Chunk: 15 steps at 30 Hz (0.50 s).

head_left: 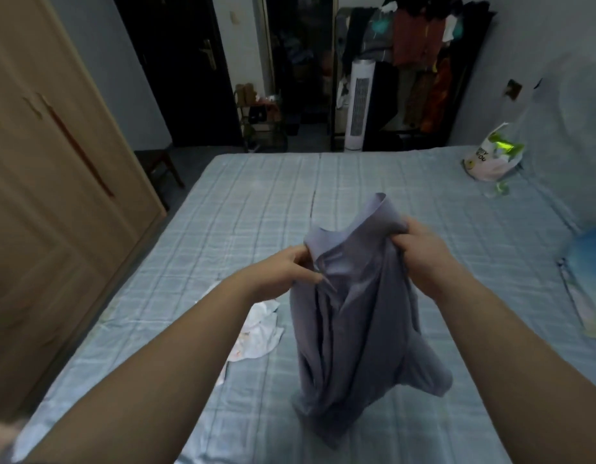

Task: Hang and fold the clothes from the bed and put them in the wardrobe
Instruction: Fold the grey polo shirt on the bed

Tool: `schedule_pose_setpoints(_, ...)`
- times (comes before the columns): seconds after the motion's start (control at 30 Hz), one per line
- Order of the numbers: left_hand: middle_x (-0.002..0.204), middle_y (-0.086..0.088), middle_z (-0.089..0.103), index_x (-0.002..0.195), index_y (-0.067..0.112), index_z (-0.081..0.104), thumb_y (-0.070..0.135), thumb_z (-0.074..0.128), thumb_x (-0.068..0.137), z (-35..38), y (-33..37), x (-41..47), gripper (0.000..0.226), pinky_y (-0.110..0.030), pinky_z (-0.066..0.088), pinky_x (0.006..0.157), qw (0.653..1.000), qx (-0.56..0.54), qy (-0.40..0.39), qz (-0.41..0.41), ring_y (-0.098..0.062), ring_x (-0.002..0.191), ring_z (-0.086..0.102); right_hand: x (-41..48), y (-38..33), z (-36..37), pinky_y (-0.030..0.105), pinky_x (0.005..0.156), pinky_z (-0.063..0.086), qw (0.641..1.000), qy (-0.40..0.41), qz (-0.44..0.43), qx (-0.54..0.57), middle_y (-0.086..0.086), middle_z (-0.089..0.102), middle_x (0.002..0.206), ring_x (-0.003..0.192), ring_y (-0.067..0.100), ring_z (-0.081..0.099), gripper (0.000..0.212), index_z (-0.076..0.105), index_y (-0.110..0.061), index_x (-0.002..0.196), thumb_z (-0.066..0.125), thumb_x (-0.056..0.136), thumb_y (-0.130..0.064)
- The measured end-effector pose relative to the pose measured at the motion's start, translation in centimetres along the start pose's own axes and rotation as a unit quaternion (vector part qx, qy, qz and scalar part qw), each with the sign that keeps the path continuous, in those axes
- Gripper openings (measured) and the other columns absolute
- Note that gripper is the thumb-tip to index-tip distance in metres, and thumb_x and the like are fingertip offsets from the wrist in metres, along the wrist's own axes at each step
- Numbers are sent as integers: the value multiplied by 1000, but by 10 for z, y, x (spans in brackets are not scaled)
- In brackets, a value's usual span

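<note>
A grey-lilac shirt hangs between my hands above the bed, its lower part bunched and touching the checked blue sheet. My left hand pinches the shirt near its collar on the left side. My right hand grips the fabric at the top right. A crumpled white garment lies on the sheet just left of the shirt, partly hidden by my left forearm. The wooden wardrobe stands along the left side of the bed with its doors shut.
A white and green plastic bag sits at the bed's far right. A blue pillow lies at the right edge. Beyond the bed stand a white tower fan, a rack of hanging clothes and a small stool.
</note>
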<state>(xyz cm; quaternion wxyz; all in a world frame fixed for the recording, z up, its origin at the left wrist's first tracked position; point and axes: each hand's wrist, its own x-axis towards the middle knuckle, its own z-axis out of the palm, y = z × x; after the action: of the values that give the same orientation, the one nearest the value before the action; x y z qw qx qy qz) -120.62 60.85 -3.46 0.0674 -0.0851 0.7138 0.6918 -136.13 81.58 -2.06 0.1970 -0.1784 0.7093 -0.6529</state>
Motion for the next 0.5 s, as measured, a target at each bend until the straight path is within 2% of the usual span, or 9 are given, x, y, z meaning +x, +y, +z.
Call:
schedule_pose_setpoints(0.07,115,-8,71,119,4,65,-7,57,71,-8,-2,-4,49,-33,51,87,995,84,61,-3,-17,102,66,3,11,-14,26,71,53,996,13,-27,-90,14,68,102,85,17,62,28,64,-5,107,44,90,6)
schedule_pose_setpoints(0.1,99,0,73,105,9,70,-8,56,71,-12,-3,-7,40,-27,50,78,984,147,103,7,-10,88,65,5,15,-19,29,70,49,990,17,-38,-138,10,66,100,88,18,60,24,64,-9,105,46,92,0)
schedule_pose_setpoints(0.17,80,9,68,83,16,69,-12,58,74,-18,0,-14,31,-25,45,70,952,251,175,30,-4,74,60,8,22,-26,30,75,40,971,3,-55,-233,3,65,101,95,20,58,17,64,-18,102,50,96,-10)
schedule_pose_setpoints(0.2,77,8,64,79,18,65,-11,60,74,-20,2,-18,30,-26,43,70,937,285,199,42,-5,72,56,8,24,-27,30,76,37,957,-8,-68,-282,2,64,100,96,21,57,14,63,-20,98,51,96,-12)
schedule_pose_setpoints(0.3,79,4,60,93,24,51,-6,60,75,-25,10,-34,36,-25,39,65,918,321,220,73,-5,67,49,5,21,-28,29,73,33,921,-17,-128,-367,8,65,100,98,28,60,14,62,-16,98,50,95,-11)
schedule_pose_setpoints(0.37,86,4,63,111,29,49,1,64,79,-33,16,-45,45,-22,43,68,905,351,234,57,-7,74,57,-2,14,-34,35,72,41,907,-8,-169,-385,10,68,99,93,33,62,14,60,-19,101,46,96,-17)
schedule_pose_setpoints(0.4,87,4,62,117,29,51,6,67,82,-37,22,-51,45,-24,43,70,887,392,241,37,-11,79,59,-7,9,-37,39,72,47,898,1,-187,-399,10,68,95,88,34,62,14,57,-22,99,44,97,-23)
schedule_pose_setpoints(0.43,86,4,61,115,24,56,12,69,85,-41,28,-57,35,-27,40,70,862,445,243,16,-16,83,60,-13,3,-40,43,71,50,887,10,-202,-415,10,67,91,84,35,62,15,53,-23,98,40,97,-30)
schedule_pose_setpoints(0.5,82,2,57,92,20,61,22,67,90,-45,43,-70,6,-30,33,66,810,538,233,-17,-24,84,59,-24,-10,-43,46,68,50,861,13,-233,-451,8,63,84,77,35,60,21,47,-25,93,33,95,-41)
